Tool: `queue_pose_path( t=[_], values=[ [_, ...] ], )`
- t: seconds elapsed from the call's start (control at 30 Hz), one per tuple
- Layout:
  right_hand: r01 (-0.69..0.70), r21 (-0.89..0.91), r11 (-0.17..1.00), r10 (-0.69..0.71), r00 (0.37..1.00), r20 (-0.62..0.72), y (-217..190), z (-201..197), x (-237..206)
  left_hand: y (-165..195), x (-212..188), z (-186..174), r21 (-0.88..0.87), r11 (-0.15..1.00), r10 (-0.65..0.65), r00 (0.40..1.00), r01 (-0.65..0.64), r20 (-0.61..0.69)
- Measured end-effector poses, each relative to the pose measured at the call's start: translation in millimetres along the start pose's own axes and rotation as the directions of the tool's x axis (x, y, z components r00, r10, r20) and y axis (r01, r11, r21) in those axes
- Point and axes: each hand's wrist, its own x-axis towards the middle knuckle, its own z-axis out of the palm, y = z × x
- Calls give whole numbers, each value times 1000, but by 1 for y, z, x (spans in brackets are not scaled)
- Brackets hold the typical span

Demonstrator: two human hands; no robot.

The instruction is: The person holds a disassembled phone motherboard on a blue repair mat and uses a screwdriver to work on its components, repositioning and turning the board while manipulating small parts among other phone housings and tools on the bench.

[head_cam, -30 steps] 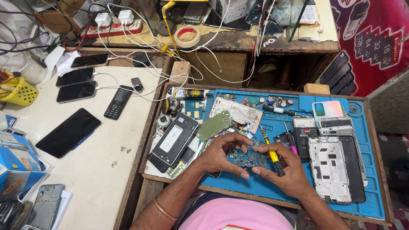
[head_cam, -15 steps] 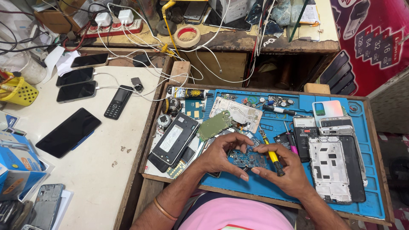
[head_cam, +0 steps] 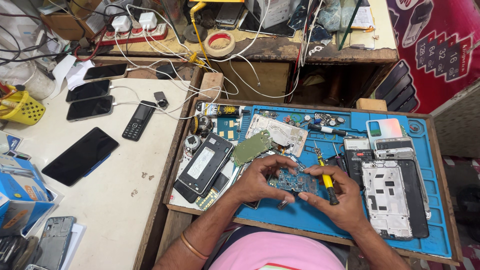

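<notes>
A flat blue circuit board (head_cam: pixel 294 181) is pinched between the curled left hand (head_cam: pixel 259 178) and right hand (head_cam: pixel 336 196), a yellow-handled screwdriver (head_cam: pixel 326 179) gripped in the latter, above a rubbery blue mat (head_cam: pixel 320 220).

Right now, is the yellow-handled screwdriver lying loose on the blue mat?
No, the yellow-handled screwdriver is held in the right hand, beside the blue circuit board that both hands hold above the blue mat.
</notes>
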Motion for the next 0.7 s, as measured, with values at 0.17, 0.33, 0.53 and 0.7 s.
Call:
queue_pose_path(
  t=[0.17,0.33,0.53,0.7],
  values=[
    [29,9,1000,-29,999,-20,0,-1,-1,2,1,2,18,1000,24,999,-24,-25],
    [30,21,999,-29,999,-28,0,0,-3,4,0,2,100,993,61,998,-59,-18],
    [17,38,999,-17,1000,-13,0,0,-3,4,0,1,111,991,83,996,-80,-20],
    [13,51,999,-13,1000,4,-1,1,-3,4,-2,0,113,991,80,997,-79,-11]
  ],
)
